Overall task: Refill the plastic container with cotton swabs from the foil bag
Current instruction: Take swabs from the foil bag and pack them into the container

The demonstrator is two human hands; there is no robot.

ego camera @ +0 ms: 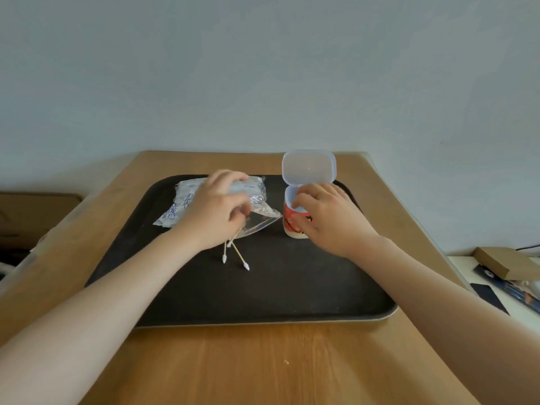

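Note:
A crinkled bag (pixel 184 200) with blue print lies on the black tray (pixel 292 287), its clear open end pointing right. My left hand (pixel 214 209) rests on the bag and pinches a few cotton swabs (pixel 236 254) that stick out below the fingers. The plastic container (pixel 295 226), red and orange with a clear flip lid (pixel 309 166) standing open, stands to the right of the bag. My right hand (pixel 327 217) grips the container's side, fingertips at its rim.
The tray sits on a wooden table (pixel 263 369) against a pale wall. A cardboard box (pixel 508 263) and dark items lie on a white surface to the right. A brown box sits low at the left.

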